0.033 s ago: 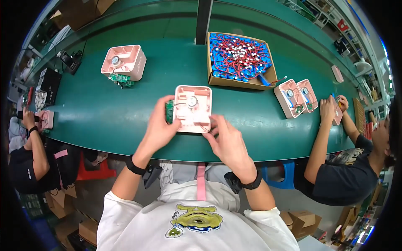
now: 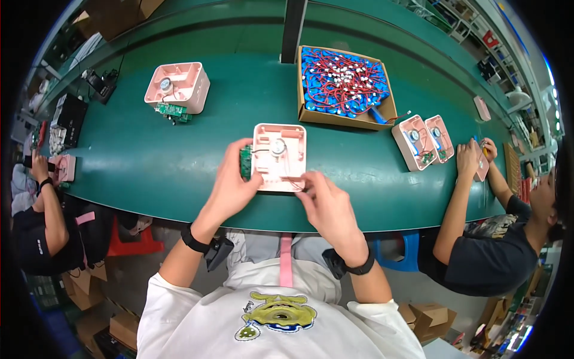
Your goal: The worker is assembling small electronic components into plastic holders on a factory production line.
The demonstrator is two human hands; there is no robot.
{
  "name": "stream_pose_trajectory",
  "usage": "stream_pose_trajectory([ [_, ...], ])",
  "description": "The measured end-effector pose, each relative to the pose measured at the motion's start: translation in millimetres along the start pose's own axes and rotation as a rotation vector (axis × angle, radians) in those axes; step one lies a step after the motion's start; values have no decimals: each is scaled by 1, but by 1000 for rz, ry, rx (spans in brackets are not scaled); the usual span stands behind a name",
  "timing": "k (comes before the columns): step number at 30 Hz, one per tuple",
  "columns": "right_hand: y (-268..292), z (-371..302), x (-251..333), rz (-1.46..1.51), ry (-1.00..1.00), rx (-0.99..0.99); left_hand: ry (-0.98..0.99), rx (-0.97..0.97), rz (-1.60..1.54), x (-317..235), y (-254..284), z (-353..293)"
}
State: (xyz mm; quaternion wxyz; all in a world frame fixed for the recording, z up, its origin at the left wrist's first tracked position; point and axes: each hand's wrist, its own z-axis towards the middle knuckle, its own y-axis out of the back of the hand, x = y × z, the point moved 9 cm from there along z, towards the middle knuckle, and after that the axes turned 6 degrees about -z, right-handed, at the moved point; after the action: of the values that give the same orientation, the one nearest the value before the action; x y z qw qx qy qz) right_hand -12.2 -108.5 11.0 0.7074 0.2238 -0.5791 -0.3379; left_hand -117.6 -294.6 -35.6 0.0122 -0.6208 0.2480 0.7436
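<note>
A pale pink square plastic housing [image 2: 279, 169] lies open side up in front of me, with a round speaker-like part [image 2: 278, 147] and thin wires inside. My left hand [image 2: 230, 179] grips its left side, thumb over the near left corner. A green circuit board [image 2: 245, 163] sticks out beside that wall, next to the left fingers. At the near right corner, my right hand [image 2: 326, 200] has thumb and fingers pinched on thin dark wires [image 2: 294, 180]. The fingertips partly hide the wire ends.
A cardboard box [image 2: 347, 119] of blue battery packs with red leads stands beyond on the green table [image 2: 161, 185]. Another pink housing [image 2: 194, 90] with a circuit board sits far left. Two more housings [image 2: 415, 143] lie right, near a co-worker's hands [image 2: 469, 157]. Another person works far left.
The housing and my left hand have shifted slightly right. My right fingers have moved a little from the housing's right edge, and the dark wires show more plainly at their tips.
</note>
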Motion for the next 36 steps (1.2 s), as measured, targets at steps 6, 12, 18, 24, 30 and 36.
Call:
stream_pose_trajectory([
  [6,66,-36,9,-69,-6,-106,-41,138,-44,-18,-34,-15],
  [12,109,-31,-18,224,-166,-230,-109,282,-79,-34,-74,2],
  [18,107,0,-51,755,-167,-176,112,412,-267,-33,-108,17],
  [24,96,12,-58,922,-215,-104,145,451,-504,-39,-135,31],
  [30,90,7,-63,895,-281,-103,182,513,-500,-29,-141,38],
  [36,89,13,-59,885,-258,-77,221,517,-627,-15,-137,46],
])
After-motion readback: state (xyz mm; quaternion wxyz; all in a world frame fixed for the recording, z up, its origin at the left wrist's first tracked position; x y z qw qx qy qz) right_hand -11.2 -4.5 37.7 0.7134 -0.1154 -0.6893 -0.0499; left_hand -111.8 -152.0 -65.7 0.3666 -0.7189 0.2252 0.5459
